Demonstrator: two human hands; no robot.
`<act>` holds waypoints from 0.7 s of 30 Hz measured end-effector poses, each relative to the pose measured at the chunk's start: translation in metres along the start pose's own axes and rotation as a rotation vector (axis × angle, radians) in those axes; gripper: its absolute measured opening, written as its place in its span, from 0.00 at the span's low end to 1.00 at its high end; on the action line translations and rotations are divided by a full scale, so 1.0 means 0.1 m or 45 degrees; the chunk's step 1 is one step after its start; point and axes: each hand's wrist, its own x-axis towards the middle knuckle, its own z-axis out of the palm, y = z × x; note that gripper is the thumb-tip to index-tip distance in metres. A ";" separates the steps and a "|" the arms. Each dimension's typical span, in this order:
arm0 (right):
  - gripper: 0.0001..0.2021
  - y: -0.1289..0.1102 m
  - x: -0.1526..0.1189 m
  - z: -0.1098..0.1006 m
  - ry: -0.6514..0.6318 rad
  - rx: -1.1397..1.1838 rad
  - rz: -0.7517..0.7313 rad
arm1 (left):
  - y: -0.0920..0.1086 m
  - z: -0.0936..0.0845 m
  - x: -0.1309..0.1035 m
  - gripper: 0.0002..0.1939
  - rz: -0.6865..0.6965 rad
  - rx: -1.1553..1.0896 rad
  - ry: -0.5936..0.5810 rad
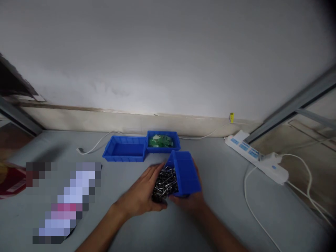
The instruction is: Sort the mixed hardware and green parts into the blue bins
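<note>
A blue bin (187, 173) is tilted on its side near the middle of the grey table, its open side toward the left. Many metal screws (166, 182) are heaped at its mouth. My right hand (193, 203) grips the bin from its right side and below. Curved around the left side of the screws is my left hand (141, 192), its thumb apart from the fingers; its fingertips reach the bin's upper edge. Whether the screws lie wholly inside the bin cannot be made out.
Behind my hands stand an empty blue bin (126, 148) and a blue bin with green packets (161, 141). A white power strip (256, 159) with cables lies right. Left are a blurred-out object (70, 203) and a red package (13, 180). A wall (157, 70) closes the back.
</note>
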 end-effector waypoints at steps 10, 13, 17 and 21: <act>0.56 -0.07 0.04 -0.01 -0.017 0.013 -0.008 | 0.00 -0.01 0.00 0.53 0.026 0.026 0.002; 0.55 -0.12 0.06 -0.01 -0.018 0.011 -0.028 | 0.01 -0.02 0.00 0.53 0.023 0.029 -0.002; 0.54 -0.13 0.07 -0.02 -0.011 -0.011 -0.038 | 0.02 -0.02 0.01 0.50 0.016 0.033 -0.010; 0.57 -0.09 0.06 -0.07 0.028 -0.083 -0.054 | 0.01 -0.02 0.01 0.49 0.036 0.053 -0.009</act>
